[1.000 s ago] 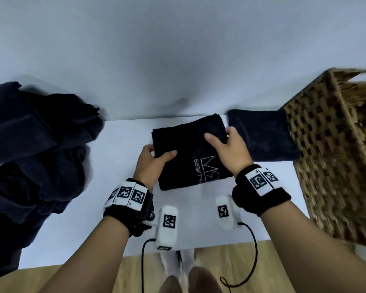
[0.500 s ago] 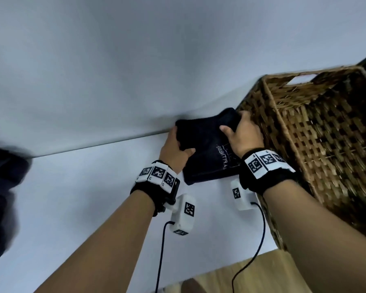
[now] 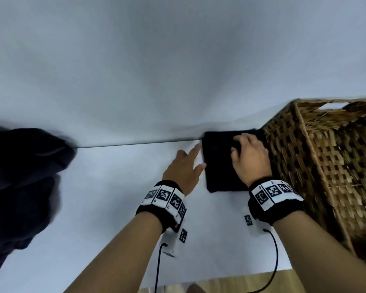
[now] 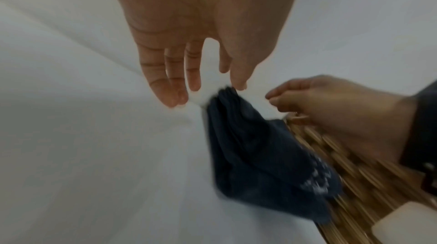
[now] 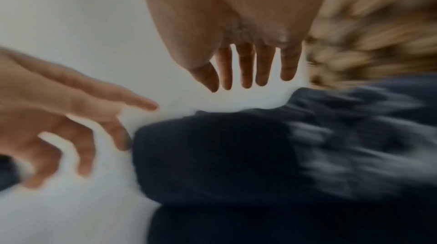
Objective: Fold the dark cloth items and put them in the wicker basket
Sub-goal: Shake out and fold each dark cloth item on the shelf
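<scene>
A folded dark cloth (image 3: 220,166) lies on the white table (image 3: 114,197), right against the left wall of the wicker basket (image 3: 325,166). My right hand (image 3: 241,144) hovers over the cloth's top with fingers loose and spread; in the right wrist view these fingers (image 5: 246,72) hold nothing above the cloth (image 5: 224,154). My left hand (image 3: 195,157) is at the cloth's left edge with straight fingers, its thumb tip close to the fabric. The left wrist view shows the left hand (image 4: 189,79) empty above the cloth's corner (image 4: 260,154). A second dark layer seems to lie beneath.
A loose pile of dark clothes (image 3: 19,176) sits at the table's left end. The basket (image 4: 354,182) stands at the right, tall and open-topped with a handle cutout. A plain wall runs behind the table. Cables hang from both wrist units over the front edge.
Both hands carried the folded cloth rightwards to the basket's side, set it down and let go. The left hand has drawn off its edge.
</scene>
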`<state>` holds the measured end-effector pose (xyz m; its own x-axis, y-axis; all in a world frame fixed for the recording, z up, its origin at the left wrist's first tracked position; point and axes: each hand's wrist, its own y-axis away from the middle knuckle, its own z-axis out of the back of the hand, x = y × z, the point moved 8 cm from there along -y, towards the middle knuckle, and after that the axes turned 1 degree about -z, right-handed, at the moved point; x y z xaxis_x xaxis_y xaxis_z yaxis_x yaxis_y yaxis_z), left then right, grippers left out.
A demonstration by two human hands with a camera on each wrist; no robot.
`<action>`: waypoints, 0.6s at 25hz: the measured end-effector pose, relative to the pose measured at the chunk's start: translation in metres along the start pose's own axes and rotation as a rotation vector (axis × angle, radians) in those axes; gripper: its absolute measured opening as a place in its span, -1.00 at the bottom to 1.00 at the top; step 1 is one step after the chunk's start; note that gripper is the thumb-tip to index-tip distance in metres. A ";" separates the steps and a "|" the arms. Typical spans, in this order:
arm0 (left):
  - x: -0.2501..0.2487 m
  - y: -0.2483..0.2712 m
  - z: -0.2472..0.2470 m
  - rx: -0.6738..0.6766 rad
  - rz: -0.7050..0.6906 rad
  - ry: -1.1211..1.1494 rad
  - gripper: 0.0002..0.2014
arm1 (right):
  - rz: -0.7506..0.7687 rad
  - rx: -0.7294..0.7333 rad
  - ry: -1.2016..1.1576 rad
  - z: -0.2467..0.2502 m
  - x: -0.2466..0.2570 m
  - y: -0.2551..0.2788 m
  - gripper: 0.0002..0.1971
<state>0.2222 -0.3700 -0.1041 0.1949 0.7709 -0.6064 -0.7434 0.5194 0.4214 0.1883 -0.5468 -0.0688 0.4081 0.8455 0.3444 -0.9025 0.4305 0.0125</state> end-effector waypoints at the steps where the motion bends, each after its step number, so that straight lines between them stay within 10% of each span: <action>1: 0.014 0.013 0.018 -0.040 0.024 0.002 -0.44 | 0.053 -0.016 -0.091 0.005 0.034 0.004 -0.70; 9: 0.174 0.155 0.196 -0.429 0.318 -0.256 -0.63 | 0.552 0.415 -0.425 -0.067 0.351 0.086 -0.73; 15: 0.198 0.212 0.268 -0.760 0.128 -0.547 -0.55 | 0.499 0.424 -0.510 -0.104 0.448 0.088 -0.62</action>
<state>0.2744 -0.0087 0.0460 0.2123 0.9716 -0.1046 -0.9602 0.1875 -0.2068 0.3061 -0.0973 -0.0111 -0.0745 0.6143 0.7856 -0.9779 -0.1995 0.0633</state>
